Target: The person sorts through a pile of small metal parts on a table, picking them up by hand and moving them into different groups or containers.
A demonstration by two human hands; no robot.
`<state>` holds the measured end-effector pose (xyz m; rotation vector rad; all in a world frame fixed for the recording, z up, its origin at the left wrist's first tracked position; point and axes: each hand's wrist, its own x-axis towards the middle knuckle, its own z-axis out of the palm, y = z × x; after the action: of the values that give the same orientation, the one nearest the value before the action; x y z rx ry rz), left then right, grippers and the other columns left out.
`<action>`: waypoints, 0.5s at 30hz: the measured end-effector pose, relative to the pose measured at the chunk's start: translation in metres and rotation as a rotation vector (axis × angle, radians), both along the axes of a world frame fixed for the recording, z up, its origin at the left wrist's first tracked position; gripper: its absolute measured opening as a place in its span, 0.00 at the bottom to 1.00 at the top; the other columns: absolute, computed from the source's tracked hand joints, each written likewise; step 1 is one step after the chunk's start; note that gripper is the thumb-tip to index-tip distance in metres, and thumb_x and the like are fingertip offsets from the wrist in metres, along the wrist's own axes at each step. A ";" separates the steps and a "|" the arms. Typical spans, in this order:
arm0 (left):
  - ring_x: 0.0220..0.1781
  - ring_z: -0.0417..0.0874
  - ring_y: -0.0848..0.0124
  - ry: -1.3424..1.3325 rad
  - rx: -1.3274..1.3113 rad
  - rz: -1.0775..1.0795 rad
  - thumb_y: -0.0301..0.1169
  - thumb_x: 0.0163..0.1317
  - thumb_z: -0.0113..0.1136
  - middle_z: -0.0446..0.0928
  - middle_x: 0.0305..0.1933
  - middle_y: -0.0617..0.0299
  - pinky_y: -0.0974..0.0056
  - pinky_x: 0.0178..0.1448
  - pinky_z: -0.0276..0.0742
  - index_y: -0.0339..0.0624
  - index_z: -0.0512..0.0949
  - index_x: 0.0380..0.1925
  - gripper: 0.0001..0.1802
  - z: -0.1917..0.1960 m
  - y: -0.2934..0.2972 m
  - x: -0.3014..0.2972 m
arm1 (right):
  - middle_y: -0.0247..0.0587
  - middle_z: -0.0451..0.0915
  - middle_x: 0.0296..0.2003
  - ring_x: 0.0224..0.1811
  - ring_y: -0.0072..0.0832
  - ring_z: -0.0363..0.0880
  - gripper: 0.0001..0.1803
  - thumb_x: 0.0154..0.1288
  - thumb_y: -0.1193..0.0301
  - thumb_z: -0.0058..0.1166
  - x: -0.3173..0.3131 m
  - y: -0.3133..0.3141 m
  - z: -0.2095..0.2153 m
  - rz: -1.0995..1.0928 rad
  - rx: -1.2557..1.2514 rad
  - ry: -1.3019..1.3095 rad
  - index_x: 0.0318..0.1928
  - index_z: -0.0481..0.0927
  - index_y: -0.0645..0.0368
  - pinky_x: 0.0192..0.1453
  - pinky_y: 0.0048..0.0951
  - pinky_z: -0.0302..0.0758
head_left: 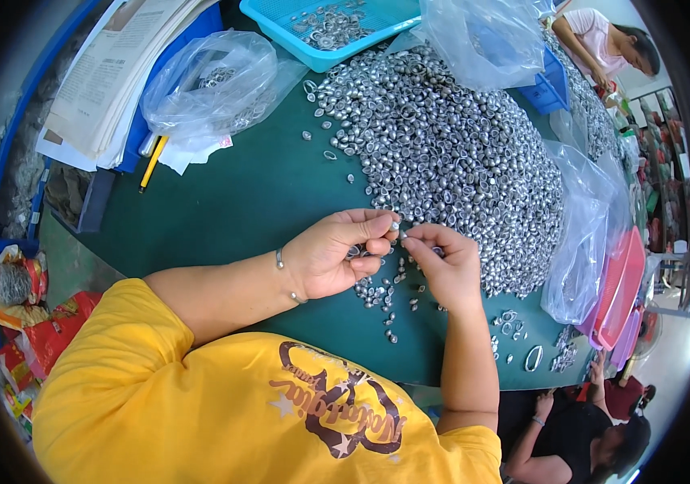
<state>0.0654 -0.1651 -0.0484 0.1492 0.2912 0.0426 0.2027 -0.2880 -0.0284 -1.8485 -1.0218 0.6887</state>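
My left hand (pixel 337 252) is closed, palm turned up, pinching a small silvery metal piece (pixel 395 227) between thumb and fingertips. Close beside it, my right hand (pixel 451 266) pinches at another small metal piece (pixel 404 235); the two fingertips nearly meet. A large heap of small, shiny, rounded metal pieces (pixel 458 161) lies just beyond both hands on the green tabletop (pixel 224 218). Under and between my hands is a looser scatter of the same pieces (pixel 377 294). Some curled fingers of my left hand hide part of what lies beneath.
A blue basket (pixel 288 28) with metal parts stands at the back. Clear plastic bags (pixel 208 85) lie left and right of the heap. Papers (pixel 107 73) and a yellow pen (pixel 154 164) are at left. A red tray (pixel 617 282) sits right. Other people (pixel 607 48) work nearby.
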 end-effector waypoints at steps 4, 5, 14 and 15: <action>0.26 0.64 0.84 -0.034 -0.048 -0.001 0.31 0.62 0.50 0.69 0.32 0.67 0.80 0.24 0.59 0.41 0.72 0.36 0.07 -0.001 0.000 0.000 | 0.28 0.64 0.15 0.14 0.13 0.55 0.06 0.58 0.77 0.50 0.007 -0.012 0.003 -0.018 0.127 0.863 0.37 0.74 0.65 0.15 0.14 0.50; 0.25 0.63 0.84 -0.049 -0.069 -0.006 0.32 0.62 0.50 0.68 0.32 0.67 0.80 0.24 0.59 0.41 0.72 0.36 0.07 0.000 0.000 0.000 | 0.29 0.63 0.16 0.14 0.13 0.54 0.06 0.59 0.77 0.49 0.010 -0.014 0.001 0.024 0.233 1.038 0.37 0.73 0.65 0.15 0.14 0.50; 0.24 0.60 0.84 -0.162 -0.095 -0.049 0.37 0.62 0.48 0.63 0.29 0.68 0.81 0.24 0.58 0.42 0.69 0.28 0.11 0.002 0.003 0.002 | 0.39 0.68 0.17 0.16 0.20 0.64 0.05 0.58 0.77 0.43 0.031 -0.007 0.007 -0.054 0.255 1.010 0.32 0.72 0.65 0.17 0.20 0.61; 0.24 0.60 0.84 -0.164 -0.097 -0.055 0.38 0.63 0.48 0.62 0.30 0.68 0.81 0.24 0.58 0.42 0.69 0.28 0.11 0.003 0.004 0.002 | 0.39 0.69 0.17 0.17 0.23 0.67 0.05 0.58 0.77 0.44 0.028 -0.001 0.002 -0.059 0.219 0.567 0.32 0.73 0.64 0.19 0.23 0.64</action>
<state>0.0678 -0.1613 -0.0450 0.0567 0.1251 -0.0143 0.2303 -0.2891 -0.0260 -1.3701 -0.6362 0.9539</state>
